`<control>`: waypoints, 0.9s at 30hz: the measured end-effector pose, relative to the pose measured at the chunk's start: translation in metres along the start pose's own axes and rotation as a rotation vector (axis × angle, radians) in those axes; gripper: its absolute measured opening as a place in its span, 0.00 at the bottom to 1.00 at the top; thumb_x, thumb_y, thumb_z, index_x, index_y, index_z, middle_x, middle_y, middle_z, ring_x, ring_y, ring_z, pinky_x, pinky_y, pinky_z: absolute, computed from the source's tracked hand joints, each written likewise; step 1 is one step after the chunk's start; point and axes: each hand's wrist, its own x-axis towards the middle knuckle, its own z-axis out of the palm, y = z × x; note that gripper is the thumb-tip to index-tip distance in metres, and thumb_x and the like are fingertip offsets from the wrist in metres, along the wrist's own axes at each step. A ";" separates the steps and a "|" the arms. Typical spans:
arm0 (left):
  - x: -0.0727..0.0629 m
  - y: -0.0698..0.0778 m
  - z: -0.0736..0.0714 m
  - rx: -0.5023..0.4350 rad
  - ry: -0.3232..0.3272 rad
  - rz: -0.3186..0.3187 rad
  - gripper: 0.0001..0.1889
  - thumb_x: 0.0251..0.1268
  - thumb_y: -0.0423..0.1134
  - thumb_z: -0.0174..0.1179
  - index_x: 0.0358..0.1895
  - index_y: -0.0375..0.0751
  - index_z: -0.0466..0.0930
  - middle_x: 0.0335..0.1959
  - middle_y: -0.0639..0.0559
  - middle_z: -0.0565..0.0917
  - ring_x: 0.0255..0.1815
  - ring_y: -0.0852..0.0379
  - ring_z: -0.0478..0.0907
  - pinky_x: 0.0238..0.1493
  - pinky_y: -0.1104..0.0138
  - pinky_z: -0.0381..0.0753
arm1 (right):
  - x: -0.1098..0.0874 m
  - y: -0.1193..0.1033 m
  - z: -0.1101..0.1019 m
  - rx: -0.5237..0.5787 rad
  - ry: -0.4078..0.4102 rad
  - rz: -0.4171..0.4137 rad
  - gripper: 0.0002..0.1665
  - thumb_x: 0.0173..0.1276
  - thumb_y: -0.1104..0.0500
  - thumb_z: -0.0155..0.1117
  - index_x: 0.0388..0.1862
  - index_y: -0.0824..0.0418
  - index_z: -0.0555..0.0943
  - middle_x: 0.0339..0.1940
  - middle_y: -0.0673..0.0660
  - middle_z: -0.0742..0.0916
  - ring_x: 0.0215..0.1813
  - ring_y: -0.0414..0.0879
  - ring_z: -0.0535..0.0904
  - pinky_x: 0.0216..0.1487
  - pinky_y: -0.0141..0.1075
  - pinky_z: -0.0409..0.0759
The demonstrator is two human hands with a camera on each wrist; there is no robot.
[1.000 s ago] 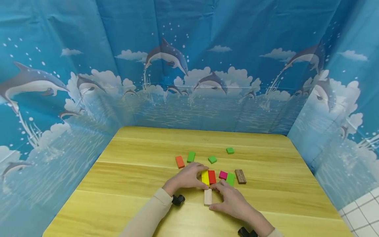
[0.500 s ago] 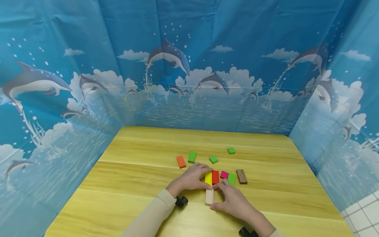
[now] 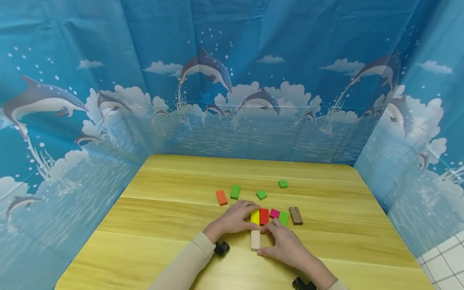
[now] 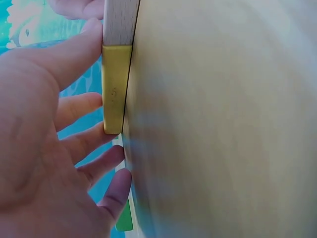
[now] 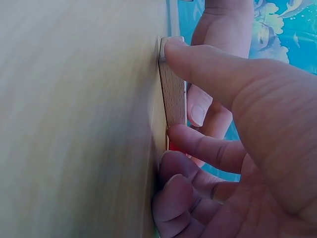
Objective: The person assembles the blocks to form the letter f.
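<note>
My left hand (image 3: 235, 218) spans a yellow block (image 3: 255, 217) lengthwise, thumb at its near end and fingers at its far end. Flat against the yellow block's right side lies a red block (image 3: 264, 217). A plain wooden block (image 3: 255, 240) sits just nearer to me, end to end with the yellow one; in the left wrist view the yellow block (image 4: 115, 89) meets it in line. My right hand (image 3: 285, 245) grips the plain block by its ends. In the right wrist view the thumb presses the near end of the wooden block (image 5: 174, 96), with a finger at the other end.
An orange block (image 3: 222, 197) and a green block (image 3: 235, 192) lie farther back on the left. Two small green blocks (image 3: 261, 195) (image 3: 283, 184) are behind. Right of the red block are a magenta block (image 3: 274, 214), a light green block (image 3: 284, 218) and a brown block (image 3: 295, 216).
The yellow and red blocks have shifted slightly to the right under my left hand. The plain block has edged slightly away from me. Both hands keep their grip.
</note>
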 end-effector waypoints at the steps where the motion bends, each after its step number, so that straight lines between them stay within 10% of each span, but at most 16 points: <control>1: 0.000 0.000 0.000 -0.002 0.004 -0.003 0.38 0.68 0.65 0.59 0.76 0.53 0.67 0.74 0.54 0.67 0.75 0.52 0.59 0.71 0.45 0.61 | 0.000 0.000 0.000 0.000 0.002 -0.001 0.30 0.51 0.35 0.80 0.46 0.48 0.81 0.44 0.44 0.77 0.42 0.39 0.76 0.42 0.39 0.79; 27: -0.020 0.005 0.003 -0.054 -0.067 0.019 0.42 0.72 0.64 0.54 0.82 0.50 0.53 0.83 0.46 0.44 0.81 0.44 0.45 0.73 0.38 0.53 | 0.002 0.015 -0.020 0.251 -0.069 0.054 0.20 0.69 0.46 0.70 0.54 0.53 0.82 0.36 0.47 0.83 0.30 0.43 0.77 0.28 0.35 0.77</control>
